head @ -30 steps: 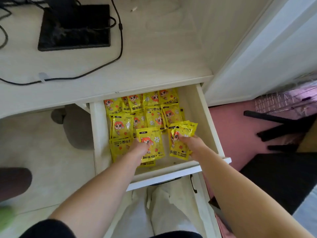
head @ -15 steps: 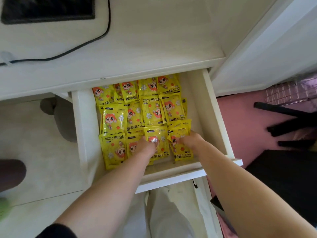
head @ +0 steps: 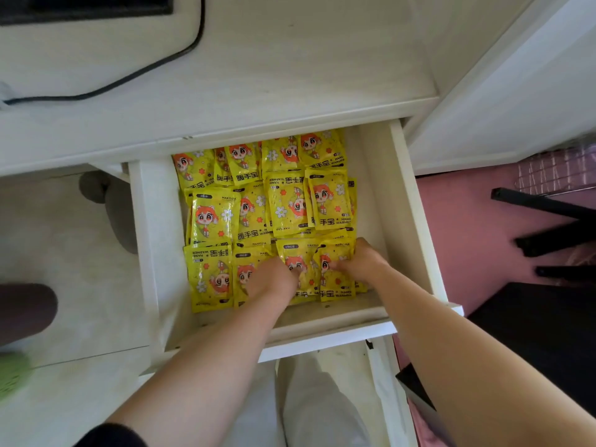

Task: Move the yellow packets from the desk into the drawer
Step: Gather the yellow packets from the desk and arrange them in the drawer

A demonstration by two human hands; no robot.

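Observation:
The white drawer (head: 416, 221) under the desk (head: 290, 75) stands pulled out, its floor covered by several yellow packets (head: 283, 204) with a red-haired cartoon figure, lying in overlapping rows. Both my hands are inside, at the front row. My left hand (head: 274, 279) curls its fingers down onto one front packet (head: 298, 253). Just to its right, my right hand (head: 361, 262) grips the neighbouring packet (head: 335, 282), which lies flat among the others. No yellow packet shows on the visible part of the desk.
A black cable (head: 145, 72) runs over the desk toward a black flat item (head: 84, 8) at the top left. A white wall panel (head: 516, 91) rises right of the drawer. Black chair legs (head: 548, 204) stand on the pink floor. My white-trousered legs (head: 322, 398) are below the drawer front.
My right hand has lowered its lifted packets flat into the front row. My left hand has stayed on its packet. The view has shifted closer over the drawer.

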